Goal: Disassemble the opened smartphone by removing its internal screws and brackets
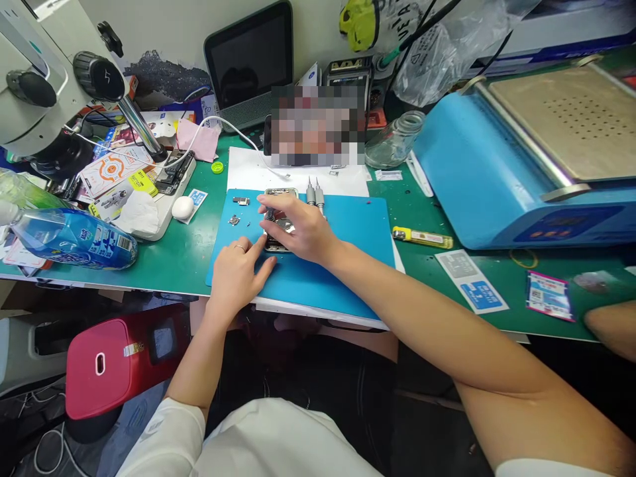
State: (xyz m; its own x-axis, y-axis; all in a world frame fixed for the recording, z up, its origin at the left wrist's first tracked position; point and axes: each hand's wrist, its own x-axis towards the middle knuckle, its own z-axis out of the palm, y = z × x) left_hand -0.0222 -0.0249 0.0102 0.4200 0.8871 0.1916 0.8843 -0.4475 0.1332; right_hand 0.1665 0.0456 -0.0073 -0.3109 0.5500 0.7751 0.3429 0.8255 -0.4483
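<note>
An opened phone body (278, 248) with a pale frame lies on the blue mat (348, 265), partly covered by my right hand (305, 228). That hand's thumb and index finger are curled around a small dark part (270, 214) at the phone's left side; its kind is too small to tell. My left hand (236, 271) rests on the mat, its index fingertip at the phone's lower left edge and its thumb spread away. Left of the phone sit small metal components (241, 201). Beyond my right hand lie two grey screwdrivers (315, 193).
A blue heating plate machine (462, 179), a glass jar (395, 140) and a yellow cutter (422, 237) stand or lie to the right. On the left are a microscope (54, 86), a blue bottle (74, 235) and a white cable (238, 129). Another person's arm (613, 324) shows at the right edge.
</note>
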